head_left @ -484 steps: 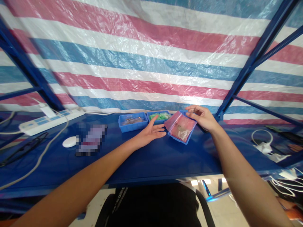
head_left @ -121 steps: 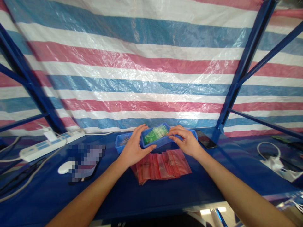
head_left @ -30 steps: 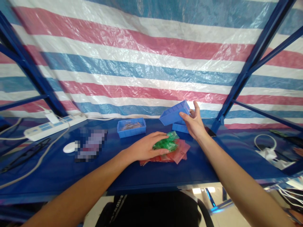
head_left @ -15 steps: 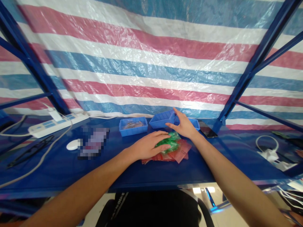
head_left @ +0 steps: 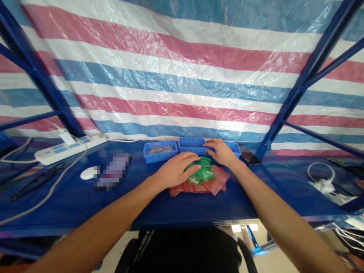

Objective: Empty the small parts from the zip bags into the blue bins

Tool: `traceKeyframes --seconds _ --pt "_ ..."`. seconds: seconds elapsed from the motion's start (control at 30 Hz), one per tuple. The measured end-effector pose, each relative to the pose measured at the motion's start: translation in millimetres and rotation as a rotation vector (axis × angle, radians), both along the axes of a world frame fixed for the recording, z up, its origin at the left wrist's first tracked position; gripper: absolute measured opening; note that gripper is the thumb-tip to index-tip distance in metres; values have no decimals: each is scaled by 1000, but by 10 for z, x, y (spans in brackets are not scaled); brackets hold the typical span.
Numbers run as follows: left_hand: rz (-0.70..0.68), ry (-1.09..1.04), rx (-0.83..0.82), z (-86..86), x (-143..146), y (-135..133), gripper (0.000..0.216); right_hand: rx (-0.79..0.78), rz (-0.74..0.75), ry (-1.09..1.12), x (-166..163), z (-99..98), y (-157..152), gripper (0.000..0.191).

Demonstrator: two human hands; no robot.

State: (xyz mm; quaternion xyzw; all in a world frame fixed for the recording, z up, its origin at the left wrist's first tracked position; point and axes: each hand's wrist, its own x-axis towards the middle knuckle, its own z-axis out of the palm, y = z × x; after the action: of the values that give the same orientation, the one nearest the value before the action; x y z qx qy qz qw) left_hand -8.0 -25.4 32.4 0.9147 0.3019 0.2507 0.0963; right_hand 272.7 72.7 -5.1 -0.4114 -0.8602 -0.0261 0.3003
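A pile of small green bags (head_left: 203,173) lies on top of spread red bags (head_left: 214,182) in the middle of the blue bench. My left hand (head_left: 174,170) rests on the left side of the green pile, its fingers curved over the bags. Just behind the pile, my right hand (head_left: 220,151) lies with fingers spread over the front wall of an empty blue tray (head_left: 191,144). A second blue tray (head_left: 159,151) with small parts stands left of it, and a third (head_left: 234,147) shows right of my hand.
A white power strip (head_left: 66,148) with cables lies at back left, with a white mouse (head_left: 87,173) and a blurred object (head_left: 112,175) nearer. A dark phone (head_left: 249,155) lies right of the trays, white cables (head_left: 322,182) at far right. A striped tarp (head_left: 182,72) hangs behind.
My right hand has brought the empty blue tray down from the air onto the bench behind the pile and flattened over its edge. My left hand stays on the green bags.
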Motion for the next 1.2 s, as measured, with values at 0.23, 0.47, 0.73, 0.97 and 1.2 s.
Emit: traceKeyframes --seconds 0.23,0.47,0.73,0.97,1.2 --pt "344 26 264 51 -265 252 39 35 -44 13 5 -6 -32 30" --pt "663 179 312 21 -585 420 62 14 -16 60 -6 -13 -37 28" --pt "754 329 183 -34 -821 547 91 0 28 73 6 -5 -60 26" --pt "754 356 41 -26 -956 644 103 -16 34 76 7 8 -82 24" --pt "725 129 211 86 -872 566 104 73 -16 149 -74 63 -195 29"
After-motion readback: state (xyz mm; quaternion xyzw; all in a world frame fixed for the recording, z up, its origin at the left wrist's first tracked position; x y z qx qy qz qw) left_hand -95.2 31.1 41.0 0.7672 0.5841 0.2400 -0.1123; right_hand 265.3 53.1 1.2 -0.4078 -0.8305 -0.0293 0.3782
